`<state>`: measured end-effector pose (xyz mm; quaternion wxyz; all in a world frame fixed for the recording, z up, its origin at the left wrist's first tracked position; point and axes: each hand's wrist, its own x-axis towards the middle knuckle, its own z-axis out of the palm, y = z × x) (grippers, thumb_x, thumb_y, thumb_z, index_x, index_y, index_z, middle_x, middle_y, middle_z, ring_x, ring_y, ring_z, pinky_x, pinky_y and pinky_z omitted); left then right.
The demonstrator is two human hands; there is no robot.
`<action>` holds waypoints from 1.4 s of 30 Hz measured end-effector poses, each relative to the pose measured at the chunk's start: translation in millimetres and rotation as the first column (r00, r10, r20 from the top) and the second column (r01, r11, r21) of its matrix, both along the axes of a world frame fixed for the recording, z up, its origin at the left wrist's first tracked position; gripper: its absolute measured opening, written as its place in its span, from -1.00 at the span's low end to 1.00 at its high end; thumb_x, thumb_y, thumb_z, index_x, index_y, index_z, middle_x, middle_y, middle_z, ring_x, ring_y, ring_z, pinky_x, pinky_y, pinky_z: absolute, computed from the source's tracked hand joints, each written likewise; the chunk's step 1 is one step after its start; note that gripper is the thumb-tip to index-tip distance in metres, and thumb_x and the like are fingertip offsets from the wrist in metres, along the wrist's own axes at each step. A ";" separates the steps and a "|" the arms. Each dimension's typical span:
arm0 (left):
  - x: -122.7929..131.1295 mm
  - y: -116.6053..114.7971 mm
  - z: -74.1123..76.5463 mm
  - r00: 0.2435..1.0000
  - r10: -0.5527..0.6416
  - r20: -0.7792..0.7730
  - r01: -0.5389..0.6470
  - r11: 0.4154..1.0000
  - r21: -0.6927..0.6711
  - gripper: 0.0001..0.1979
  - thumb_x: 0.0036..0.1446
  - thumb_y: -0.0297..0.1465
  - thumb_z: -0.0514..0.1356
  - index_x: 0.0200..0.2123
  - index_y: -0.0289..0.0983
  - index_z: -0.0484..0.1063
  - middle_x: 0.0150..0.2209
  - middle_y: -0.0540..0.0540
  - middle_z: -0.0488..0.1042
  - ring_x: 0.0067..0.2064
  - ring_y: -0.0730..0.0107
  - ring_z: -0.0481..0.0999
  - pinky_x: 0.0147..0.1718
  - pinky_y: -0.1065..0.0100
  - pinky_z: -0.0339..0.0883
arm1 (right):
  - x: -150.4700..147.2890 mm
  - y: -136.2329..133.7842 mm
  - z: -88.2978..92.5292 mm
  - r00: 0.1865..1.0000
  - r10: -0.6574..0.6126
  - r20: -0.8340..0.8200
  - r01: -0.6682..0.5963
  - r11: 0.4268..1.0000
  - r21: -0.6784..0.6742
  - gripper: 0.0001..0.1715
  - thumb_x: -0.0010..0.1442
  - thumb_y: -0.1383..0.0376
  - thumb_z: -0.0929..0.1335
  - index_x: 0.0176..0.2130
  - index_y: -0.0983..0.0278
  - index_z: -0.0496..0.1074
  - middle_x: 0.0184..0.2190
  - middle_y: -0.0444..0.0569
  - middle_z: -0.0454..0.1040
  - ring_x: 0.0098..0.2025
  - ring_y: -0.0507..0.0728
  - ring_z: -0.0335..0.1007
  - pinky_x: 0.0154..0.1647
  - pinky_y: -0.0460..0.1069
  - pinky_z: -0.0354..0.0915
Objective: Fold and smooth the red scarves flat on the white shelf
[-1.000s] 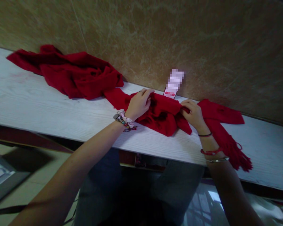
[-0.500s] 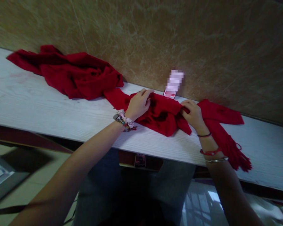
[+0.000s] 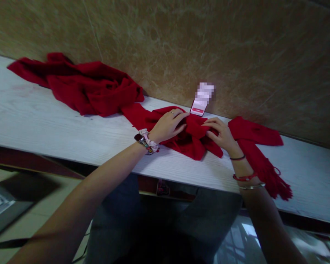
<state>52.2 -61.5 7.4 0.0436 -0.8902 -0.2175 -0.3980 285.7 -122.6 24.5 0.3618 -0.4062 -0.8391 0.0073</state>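
Observation:
A long red scarf [image 3: 196, 145] lies bunched on a narrow white wood-grain tabletop [image 3: 85, 135], a fringe [image 3: 280, 187] hanging toward the front edge on the right. My left hand [image 3: 169, 124], wearing a ring, rests on the bunched middle with fingers stretched out and thumb apart. Just to its right, my right hand [image 3: 221, 134] has a fold of the same cloth between fingertips and thumb. A larger crumpled heap of red cloth [image 3: 90, 88] spreads to the left; a red strip joins it to the middle part.
A lit phone [image 3: 199, 106] leans on the brown marbled wall [image 3: 154, 47] behind the scarf. Below the tabletop edge, another dark phone-like item [image 3: 162, 187] shows near my legs. A grey box-like object [image 3: 5, 209] stands at lower left.
My left hand has moved slightly right and flattened, its fingers straightening over the cloth. The fold between my hands has shifted and slumped, uncovering the phone's lower edge.

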 end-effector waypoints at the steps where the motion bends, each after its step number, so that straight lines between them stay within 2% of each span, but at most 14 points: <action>1: -0.5 0.6 0.0 1.000 0.002 0.008 -0.002 1.000 0.001 -0.65 0.20 -0.38 0.03 0.03 -0.39 0.26 -0.12 -0.23 0.34 -0.07 0.24 0.32 -0.07 0.21 0.29 | -0.2 0.0 -0.1 1.000 -0.002 0.004 0.002 1.000 -0.002 -0.78 0.14 0.26 0.29 -0.18 0.18 0.43 -0.19 0.02 0.37 -0.08 0.20 0.31 -0.03 0.17 0.26; 20: -1.0 3.0 -0.5 1.000 -0.011 0.025 0.011 1.000 0.020 -0.66 0.19 -0.43 0.02 0.02 -0.41 0.28 -0.13 -0.24 0.35 -0.08 0.25 0.33 -0.09 0.22 0.31 | -1.5 -2.0 1.2 0.999 -0.006 0.044 0.005 0.999 0.034 -0.81 0.10 0.35 0.31 -0.23 0.20 0.45 -0.18 0.03 0.36 -0.09 0.19 0.32 -0.04 0.17 0.29; 42: -2.6 3.0 2.7 0.999 0.002 0.036 -0.001 1.000 -0.022 -0.67 0.19 -0.45 0.00 0.01 -0.37 0.30 -0.13 -0.23 0.35 -0.08 0.26 0.34 -0.09 0.21 0.29 | -0.8 -0.4 -0.5 0.999 -0.031 0.038 0.031 1.000 -0.003 -0.78 0.07 0.35 0.30 -0.23 0.16 0.45 -0.17 0.01 0.37 -0.08 0.20 0.32 -0.03 0.19 0.28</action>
